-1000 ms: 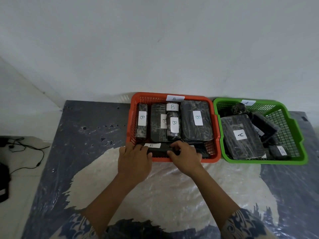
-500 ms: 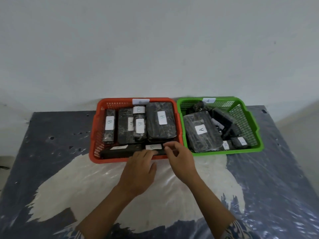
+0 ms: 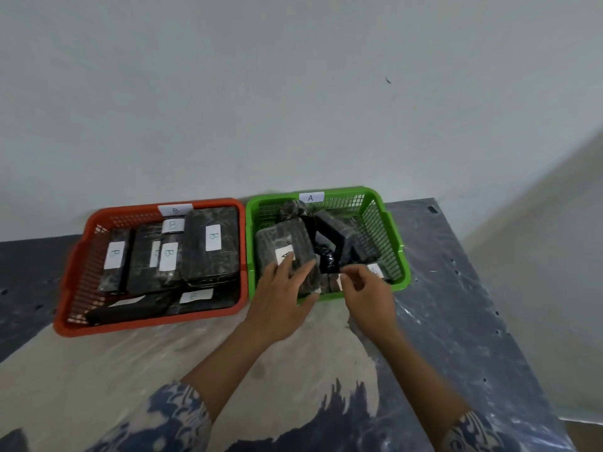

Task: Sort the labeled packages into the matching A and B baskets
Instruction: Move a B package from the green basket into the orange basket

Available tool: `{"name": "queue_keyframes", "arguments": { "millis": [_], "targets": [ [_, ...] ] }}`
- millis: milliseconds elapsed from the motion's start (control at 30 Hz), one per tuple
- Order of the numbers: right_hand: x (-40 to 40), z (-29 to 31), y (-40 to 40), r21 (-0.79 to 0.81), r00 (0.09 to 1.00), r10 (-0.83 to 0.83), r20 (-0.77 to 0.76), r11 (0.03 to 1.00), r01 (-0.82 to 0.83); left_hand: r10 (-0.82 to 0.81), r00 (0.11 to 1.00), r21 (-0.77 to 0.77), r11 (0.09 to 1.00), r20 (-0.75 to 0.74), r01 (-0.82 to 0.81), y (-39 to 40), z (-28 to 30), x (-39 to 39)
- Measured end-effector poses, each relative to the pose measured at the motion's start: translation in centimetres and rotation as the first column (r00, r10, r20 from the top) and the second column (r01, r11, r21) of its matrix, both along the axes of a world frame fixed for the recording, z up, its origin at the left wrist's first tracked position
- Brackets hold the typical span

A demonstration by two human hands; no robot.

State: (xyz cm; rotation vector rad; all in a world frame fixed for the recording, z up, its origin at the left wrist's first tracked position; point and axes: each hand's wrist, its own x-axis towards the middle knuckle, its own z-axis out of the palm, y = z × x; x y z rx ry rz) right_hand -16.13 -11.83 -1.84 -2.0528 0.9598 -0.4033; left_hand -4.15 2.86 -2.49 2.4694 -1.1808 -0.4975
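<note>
Shifting from the orange mesh B basket [image 3: 65, 282], both hands had moved to the green A basket [image 3: 393, 236]. The left hand [image 3: 280, 295] lay flat-fingered on the large A-labelled package [image 3: 287, 252]; the right hand [image 3: 368, 291] pinched a small label. Packages were black, film-wrapped, rectangular; sorting appeared near complete.

Glossy, seemingly plastic-wrapped packages [image 3: 213, 244]

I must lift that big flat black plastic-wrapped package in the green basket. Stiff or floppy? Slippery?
The big flat black plastic-wrapped package likely stays stiff: its edges look straight and boxy. Its glossy wrap may be slippery. It leans on other parcels, so it could slide.
</note>
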Motion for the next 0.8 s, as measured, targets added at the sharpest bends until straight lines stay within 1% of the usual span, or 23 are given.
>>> {"name": "queue_keyframes", "arguments": {
  "millis": [67,133,200,300,333,367,467,567,633,700,733,767,800],
  "targets": [
    [1.2,0.1,-2.4,-0.072,1.0,-0.024,0.005,0.997,0.025,0.027,0.999,0.075,0.997,0.017,-0.028,-1.2,-0.4,-0.2],
    [3.0,0.1,-4.3,-0.092,0.999,-0.02,-0.029,0.996,0.017,0.054,0.998,0.084,0.995,0.035,-0.057,-1.6,-0.6,-0.3],
    [4.9,0.0,-5.8,-0.073,0.994,0.035,-0.108,0.996,-0.043,0.069,0.997,0.077,0.994,0.03,-0.072,-1.4,-0.5,-0.2],
    [7.1,-0.5,-7.3,-0.062,0.954,0.13,-0.272,0.987,-0.152,0.068,0.998,0.097,0.993,0.013,-0.068,-1.1,-0.1,-0.2],
    [7.5,-0.7,-7.6,-0.063,0.944,0.147,-0.295,0.983,-0.173,0.07,0.998,0.105,0.992,-0.005,-0.069,-1.1,0.1,-0.2],
    [7.8,-0.9,-7.9,-0.07,0.946,0.161,-0.283,0.98,-0.188,0.075,0.997,0.109,0.991,-0.029,-0.072,-1.1,0.4,-0.2],
    [7.6,-1.0,-8.5,-0.089,0.968,0.175,-0.178,0.977,-0.193,0.102,0.99,0.085,0.992,-0.1,-0.093,-1.3,0.9,-0.3],
    [6.6,-0.2,-8.9,-0.056,0.993,0.104,-0.05,0.993,-0.107,0.131,0.983,0.049,0.991,-0.131,-0.125,-1.5,1.2,-0.5],
    [5.4,0.9,-8.9,0.023,0.998,-0.017,0.061,1.0,0.016,0.144,0.98,-0.004,0.989,-0.14,-0.146,-1.8,1.4,-0.8],
    [4.2,2.0,-8.8,0.199,0.974,-0.178,0.142,0.969,0.148,0.16,0.969,-0.092,0.98,-0.187,-0.179,-2.5,1.9,-1.2],
    [3.8,2.4,-8.6,0.331,0.953,-0.256,0.161,0.924,0.192,0.175,0.96,-0.137,0.968,-0.22,-0.208,-2.9,2.2,-1.5],
    [3.4,2.7,-8.3,0.487,0.93,-0.327,0.166,0.847,0.211,0.197,0.944,-0.17,0.954,-0.265,-0.247,-3.3,2.5,-1.8],
    [3.1,2.9,-7.8,0.641,0.91,-0.382,0.16,0.741,0.198,0.222,0.92,-0.184,0.939,-0.322,-0.291,-3.8,2.9,-2.0]
  ]
}}
